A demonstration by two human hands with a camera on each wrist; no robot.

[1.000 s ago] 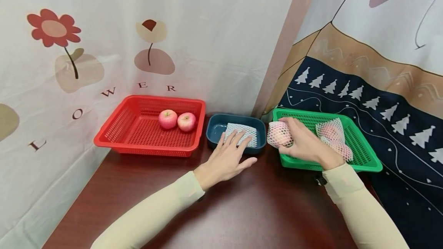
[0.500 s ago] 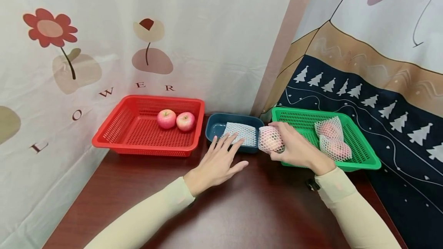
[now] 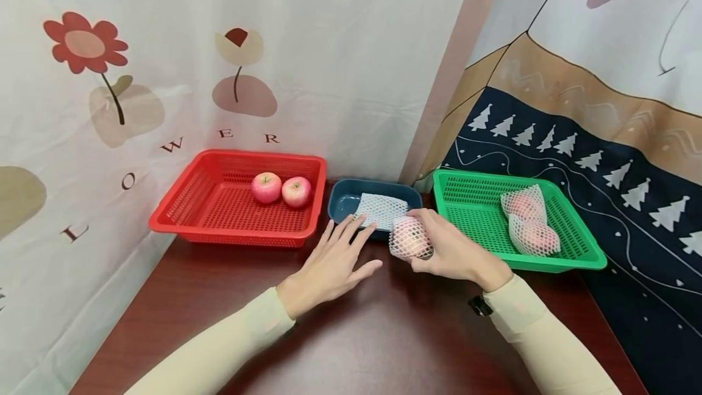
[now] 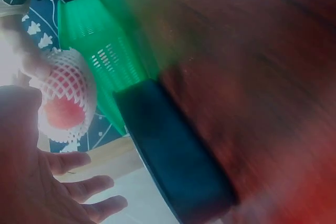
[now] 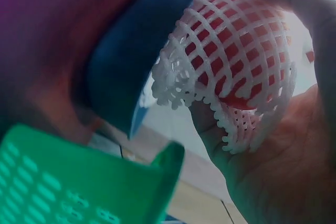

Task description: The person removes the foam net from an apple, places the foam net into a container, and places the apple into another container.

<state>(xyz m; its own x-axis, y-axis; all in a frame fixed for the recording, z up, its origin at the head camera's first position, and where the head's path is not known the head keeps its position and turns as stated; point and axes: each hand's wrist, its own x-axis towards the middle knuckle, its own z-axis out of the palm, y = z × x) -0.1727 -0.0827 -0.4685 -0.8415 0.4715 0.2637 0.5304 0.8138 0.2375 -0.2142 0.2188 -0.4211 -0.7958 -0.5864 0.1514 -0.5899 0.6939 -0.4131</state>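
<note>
In the head view my right hand (image 3: 457, 250) grips an apple in a white foam net (image 3: 410, 238), held at the front right of the small blue tray (image 3: 340, 185). The right wrist view shows thumb and fingers around the netted apple (image 5: 241, 51), red skin visible through the mesh. My left hand (image 3: 329, 264) hovers with straight, spread fingers at the tray's front left, holding nothing. White foam nets (image 3: 382, 207) lie flat in the tray. Left of the netted apple in the left wrist view is the left hand's palm (image 4: 26, 182), near but seemingly apart from it.
A red basket (image 3: 181, 224) on the left holds two bare apples (image 3: 281, 191). On the right, a green basket (image 3: 466, 212) holds two netted apples (image 3: 531, 221). All stand on a dark reddish wooden table (image 3: 384, 334), against a printed curtain (image 3: 351, 78).
My right hand has carried the netted apple leftward from the green basket to the front of the blue tray. My left hand has drawn back from over the nets, toward the lower left.
</note>
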